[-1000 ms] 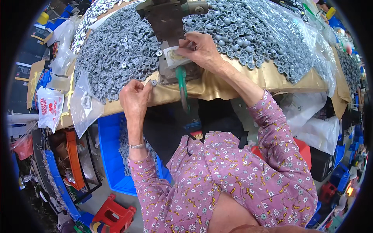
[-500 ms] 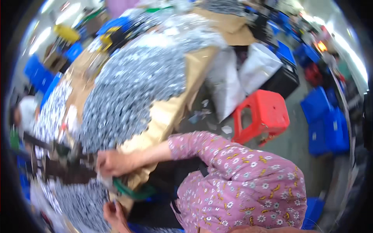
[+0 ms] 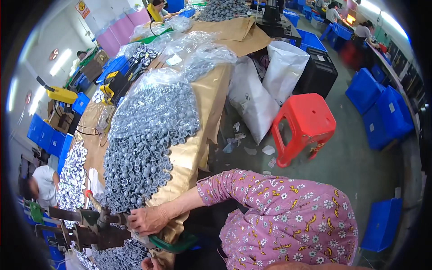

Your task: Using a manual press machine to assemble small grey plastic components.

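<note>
My right hand (image 3: 146,219) lies at the near end of a long bench, fingers curled against a dark metal press fixture (image 3: 96,229). A green lever (image 3: 173,245) sticks out just below the hand. Only the top of my left hand (image 3: 150,263) shows at the bottom edge, and its grip is hidden. A big heap of small grey metal caps (image 3: 148,135) lies on the tan bench cover (image 3: 189,157), reaching up to my right hand. My floral sleeve (image 3: 279,216) fills the lower right.
A red plastic stool (image 3: 303,121) stands on the floor by two white sacks (image 3: 252,99) and a black crate (image 3: 317,74). Blue crates (image 3: 382,103) line the right side. Another person (image 3: 42,182) bends over at the far left. Other people work at the far back.
The view has swung right, so the bench now runs up the left side and the aisle with the stool shows. My right hand stays at the press; my left hand has dropped to the bottom edge.
</note>
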The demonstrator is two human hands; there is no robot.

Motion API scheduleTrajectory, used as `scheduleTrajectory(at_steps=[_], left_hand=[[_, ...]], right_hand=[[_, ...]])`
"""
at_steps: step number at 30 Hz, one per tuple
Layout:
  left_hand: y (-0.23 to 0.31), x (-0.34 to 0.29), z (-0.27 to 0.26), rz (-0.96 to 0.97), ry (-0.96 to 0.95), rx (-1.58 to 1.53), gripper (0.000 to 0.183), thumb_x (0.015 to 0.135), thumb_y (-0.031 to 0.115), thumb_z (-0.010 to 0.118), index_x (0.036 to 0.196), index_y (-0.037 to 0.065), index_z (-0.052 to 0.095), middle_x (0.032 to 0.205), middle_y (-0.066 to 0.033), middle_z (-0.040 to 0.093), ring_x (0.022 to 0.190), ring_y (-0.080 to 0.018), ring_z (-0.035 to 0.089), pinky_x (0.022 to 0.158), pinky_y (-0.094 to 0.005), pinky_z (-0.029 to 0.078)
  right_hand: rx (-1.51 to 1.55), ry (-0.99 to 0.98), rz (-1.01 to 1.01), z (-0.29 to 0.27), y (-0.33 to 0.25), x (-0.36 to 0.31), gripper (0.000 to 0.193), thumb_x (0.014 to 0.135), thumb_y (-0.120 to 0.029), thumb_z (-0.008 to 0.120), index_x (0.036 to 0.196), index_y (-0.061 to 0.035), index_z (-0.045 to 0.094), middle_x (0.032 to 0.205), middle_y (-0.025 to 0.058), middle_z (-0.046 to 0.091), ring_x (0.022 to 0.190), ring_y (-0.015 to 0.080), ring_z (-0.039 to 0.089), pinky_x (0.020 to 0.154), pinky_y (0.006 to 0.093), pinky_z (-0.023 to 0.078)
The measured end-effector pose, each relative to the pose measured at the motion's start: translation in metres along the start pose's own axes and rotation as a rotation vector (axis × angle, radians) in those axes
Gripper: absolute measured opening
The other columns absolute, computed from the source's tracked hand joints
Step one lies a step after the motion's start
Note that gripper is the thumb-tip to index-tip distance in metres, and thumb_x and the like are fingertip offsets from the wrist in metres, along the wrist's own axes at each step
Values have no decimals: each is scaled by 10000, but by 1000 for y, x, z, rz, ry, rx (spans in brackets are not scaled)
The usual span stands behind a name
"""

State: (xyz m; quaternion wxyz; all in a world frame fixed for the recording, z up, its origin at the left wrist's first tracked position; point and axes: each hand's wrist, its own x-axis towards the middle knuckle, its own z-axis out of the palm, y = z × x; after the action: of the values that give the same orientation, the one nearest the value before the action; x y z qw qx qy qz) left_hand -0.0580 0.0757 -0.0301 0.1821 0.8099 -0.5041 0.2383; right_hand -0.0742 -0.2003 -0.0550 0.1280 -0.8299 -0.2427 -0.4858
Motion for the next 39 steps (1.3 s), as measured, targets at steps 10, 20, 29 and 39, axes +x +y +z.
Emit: scheduleTrajectory(at_steps=[10,20,29,39], left_hand=[[2,74,34,-502,99,-734,49,876,17,623,849,-22,610,733,-7,557,668,-89,463,599,-259,393],[3,84,14,33,-92,-271,199,916,171,705,1062,38,735,884,-164,644,849,-326,630,758,-407,507],[38,99,10,-430,-109,-607,201,970,134,677,912,-55,643,850,-89,678,733,-180,588,649,-349,490],[7,101,37,-497,54,-621,137,866,115,705,913,-13,702,731,-80,663,660,-157,556,610,-364,473]], right_hand=[[126,15,113,-7,-4,-3,249,800,-319,715,736,-83,667,883,64,626,954,289,568,774,419,474],[142,114,98,3,-10,-4,234,786,-291,707,732,-70,653,855,92,607,908,318,563,790,437,477],[126,59,101,-3,-8,-15,229,852,-275,689,837,-50,650,935,113,603,933,317,568,827,431,486],[21,101,106,-2,-11,-9,150,818,-237,606,769,-96,605,823,87,590,768,279,607,647,424,505]])
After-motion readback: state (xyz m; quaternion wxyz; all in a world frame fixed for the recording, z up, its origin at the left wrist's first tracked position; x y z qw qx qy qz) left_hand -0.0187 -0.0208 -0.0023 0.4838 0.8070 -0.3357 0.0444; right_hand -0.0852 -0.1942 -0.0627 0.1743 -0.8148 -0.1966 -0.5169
